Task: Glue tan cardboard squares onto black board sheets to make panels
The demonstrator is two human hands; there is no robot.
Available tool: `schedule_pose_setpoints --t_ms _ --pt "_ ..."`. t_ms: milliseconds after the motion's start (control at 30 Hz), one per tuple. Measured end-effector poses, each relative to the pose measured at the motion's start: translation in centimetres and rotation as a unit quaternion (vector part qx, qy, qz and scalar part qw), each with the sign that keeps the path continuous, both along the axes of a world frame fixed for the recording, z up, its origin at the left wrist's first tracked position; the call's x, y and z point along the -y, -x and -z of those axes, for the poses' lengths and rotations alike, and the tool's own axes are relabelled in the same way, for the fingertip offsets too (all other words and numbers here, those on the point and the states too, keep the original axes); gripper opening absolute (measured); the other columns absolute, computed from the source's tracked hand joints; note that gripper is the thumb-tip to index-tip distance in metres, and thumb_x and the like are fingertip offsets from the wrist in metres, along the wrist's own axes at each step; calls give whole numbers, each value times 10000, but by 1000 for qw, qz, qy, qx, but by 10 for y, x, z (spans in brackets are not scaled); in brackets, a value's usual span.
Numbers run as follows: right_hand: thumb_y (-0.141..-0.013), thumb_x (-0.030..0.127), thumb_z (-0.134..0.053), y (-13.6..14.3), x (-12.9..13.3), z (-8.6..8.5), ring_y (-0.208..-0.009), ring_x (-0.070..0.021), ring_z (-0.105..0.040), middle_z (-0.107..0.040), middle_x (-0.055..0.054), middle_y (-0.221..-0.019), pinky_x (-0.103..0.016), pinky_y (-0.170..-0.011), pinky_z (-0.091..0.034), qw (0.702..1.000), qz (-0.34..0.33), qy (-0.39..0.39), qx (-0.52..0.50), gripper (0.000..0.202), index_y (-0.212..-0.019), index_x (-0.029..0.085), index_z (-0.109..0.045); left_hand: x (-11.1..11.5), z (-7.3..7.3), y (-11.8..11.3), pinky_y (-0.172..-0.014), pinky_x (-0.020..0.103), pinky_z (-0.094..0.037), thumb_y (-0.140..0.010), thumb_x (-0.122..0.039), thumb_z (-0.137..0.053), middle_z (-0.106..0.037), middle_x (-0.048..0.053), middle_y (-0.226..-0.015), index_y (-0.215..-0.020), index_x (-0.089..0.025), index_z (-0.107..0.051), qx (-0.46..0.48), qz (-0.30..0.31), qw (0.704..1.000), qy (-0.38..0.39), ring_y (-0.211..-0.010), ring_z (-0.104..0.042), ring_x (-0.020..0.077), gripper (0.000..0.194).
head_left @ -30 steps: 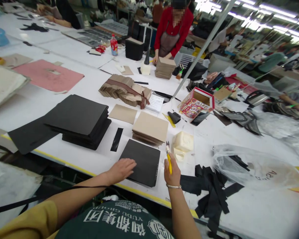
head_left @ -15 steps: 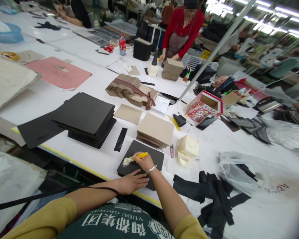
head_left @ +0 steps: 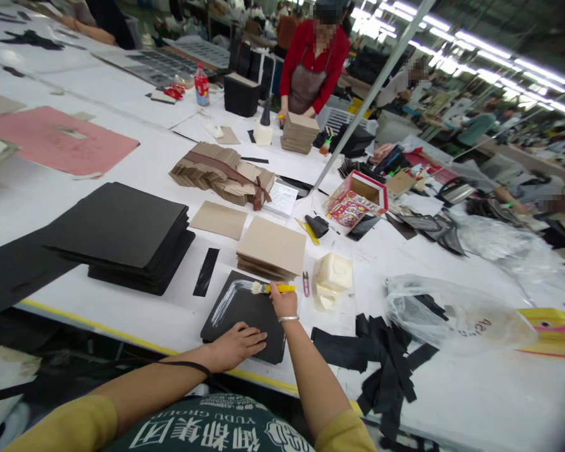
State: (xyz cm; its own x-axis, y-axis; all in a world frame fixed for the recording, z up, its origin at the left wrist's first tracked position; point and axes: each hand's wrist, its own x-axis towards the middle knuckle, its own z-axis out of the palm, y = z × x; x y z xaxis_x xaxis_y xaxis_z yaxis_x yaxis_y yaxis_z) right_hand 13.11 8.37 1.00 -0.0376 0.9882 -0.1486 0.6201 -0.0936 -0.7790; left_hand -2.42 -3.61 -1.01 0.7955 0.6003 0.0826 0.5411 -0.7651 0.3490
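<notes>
My right hand (head_left: 283,302) grips a yellow-handled brush (head_left: 263,288), its pale bristles against a black panel (head_left: 249,314) at the table's front edge. White, wet-looking streaks run along the panel's left and far sides. Fingers spread, my left hand (head_left: 242,345) lies flat on the near part of that panel. Just beyond it is a stack of tan boards (head_left: 272,247). To the right stand small pink-handled snips (head_left: 306,284) and a cream-coloured plastic container (head_left: 333,276). A black strip (head_left: 206,272) lies left of the panel.
At left rises a tall stack of black sheets (head_left: 122,216). Black fabric strips (head_left: 381,358) and a clear plastic bag (head_left: 452,314) lie at right. A slanted metal pole (head_left: 371,94) rises from the table behind a red box (head_left: 358,198). Across the table stands a person in red (head_left: 311,69).
My right hand has swept the brush rightward along the panel's far side, leaving white streaks. My left hand stays flat on the panel. The camera view has shifted to the right.
</notes>
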Motion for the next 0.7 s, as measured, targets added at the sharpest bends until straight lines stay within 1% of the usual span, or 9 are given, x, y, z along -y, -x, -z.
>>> schedule_pose_setpoints --t_ms 100,167,233,333,400,467,533,600,700 --pt "-815 393 -423 -42 8 -8 -469 -129 -565 -590 2 -499 -225 -506 -438 998 64 -2 17 277 -735 195 -598 0 3 -1 -923 356 -244 -890 -227 -341 -434 44 -1330 -1285 -265 -374 -9 -9 1000 8 -1174 -385 182 398" --pt "-821 381 -422 -64 13 -16 -480 -132 -566 -595 -2 -516 -239 -526 -444 997 69 -19 33 281 -720 194 -605 0 4 -2 -922 354 -239 -884 -234 -362 -437 44 -1328 -1281 -267 -380 -15 -9 1000 11 -1170 -390 184 399" --pt "-821 376 -435 -76 18 -23 -587 -140 -596 -636 -19 -632 -252 -604 -458 996 54 -46 45 267 -747 197 -619 0 5 -2 -920 350 -234 -877 -241 -381 -442 47 -1325 -1278 -269 -385 -19 -7 1000 13 -1167 -393 182 402" --pt "-824 358 -461 -78 29 -29 -806 -153 -587 -646 -46 -865 -268 -754 -438 989 -43 -116 77 235 -887 209 -631 -1 5 -3 -908 344 -236 -879 -265 -380 -437 46 -1329 -1274 -274 -387 -24 -12 999 21 -1166 -393 179 395" --pt "-838 326 -454 -74 46 -29 -812 -163 -566 -626 -62 -869 -282 -756 -426 968 -149 -152 130 241 -969 209 -619 -2 5 -5 -898 342 -240 -875 -280 -388 -436 45 -1330 -1266 -273 -397 -25 -16 999 33 -1162 -396 180 391" --pt "-847 291 -448 -72 71 -28 -769 -167 -552 -606 -68 -817 -290 -724 -419 945 -226 -156 178 237 -998 206 -609 -2 6 -6 -899 344 -242 -863 -283 -415 -439 40 -1327 -1256 -274 -407 -25 -18 999 44 -1162 -395 185 393" --pt "-848 268 -450 -73 103 -29 -754 -167 -545 -594 -68 -798 -292 -709 -414 934 -261 -145 196 225 -999 206 -604 0 7 -7 -904 347 -245 -850 -272 -442 -445 38 -1320 -1249 -270 -413 -22 -22 998 50 -1167 -391 189 400" --pt "-848 261 -450 -75 133 -34 -744 -162 -547 -595 -65 -795 -287 -697 -414 935 -277 -123 187 217 -995 207 -600 2 8 -7 -910 354 -253 -836 -251 -469 -458 46 -1303 -1229 -256 -434 -20 -34 998 53 -1162 -395 197 394" --pt "-848 276 -449 -80 155 -52 -724 -153 -563 -614 -52 -789 -272 -682 -430 951 -269 -85 126 205 -962 220 -610 4 5 -5 -916 376 -278 -797 -257 -529 -503 72 -1234 -1173 -222 -483 -13 -52 997 53 -1122 -426 220 380"
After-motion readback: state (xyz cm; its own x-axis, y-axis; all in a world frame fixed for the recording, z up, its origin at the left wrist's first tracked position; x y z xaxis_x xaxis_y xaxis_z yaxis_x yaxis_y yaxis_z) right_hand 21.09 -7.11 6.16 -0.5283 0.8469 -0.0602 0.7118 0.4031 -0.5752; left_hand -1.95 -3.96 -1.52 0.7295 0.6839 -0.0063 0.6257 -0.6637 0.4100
